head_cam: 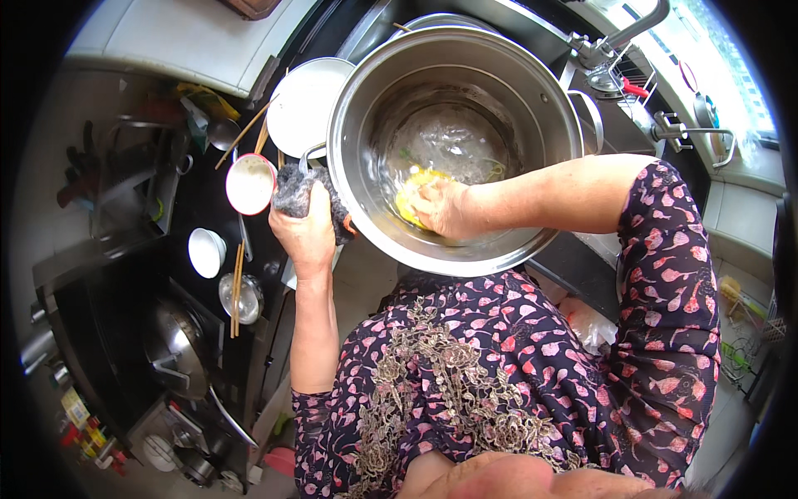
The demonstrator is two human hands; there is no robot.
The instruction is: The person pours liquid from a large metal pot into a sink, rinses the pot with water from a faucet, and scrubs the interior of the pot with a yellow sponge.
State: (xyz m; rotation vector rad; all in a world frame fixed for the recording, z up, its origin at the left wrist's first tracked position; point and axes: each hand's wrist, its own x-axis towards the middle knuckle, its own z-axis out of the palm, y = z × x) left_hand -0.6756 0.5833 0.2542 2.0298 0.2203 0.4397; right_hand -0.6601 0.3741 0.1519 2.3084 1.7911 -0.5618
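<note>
A large stainless steel pot (536, 100) with some water in it stands tilted before me at the sink. My right hand (439, 206) reaches inside, its fingers closed on a yellow scrubbing cloth (408, 198) against the lower left of the pot's inside. Bits of green scraps lie in the water. At the pot's left side, my left hand (305, 227) grips a dark grey cloth (293, 190) beside the pot's left handle (308, 153). Part of that handle is hidden by the cloth.
Left of the pot are a white plate (308, 106), a red-rimmed bowl (250, 184), a white bowl (207, 252), a metal bowl (242, 298) and chopsticks (236, 290). A lidded wok (177, 349) sits on the stove. Beyond the pot, a faucet (592, 50) stands at the upper right.
</note>
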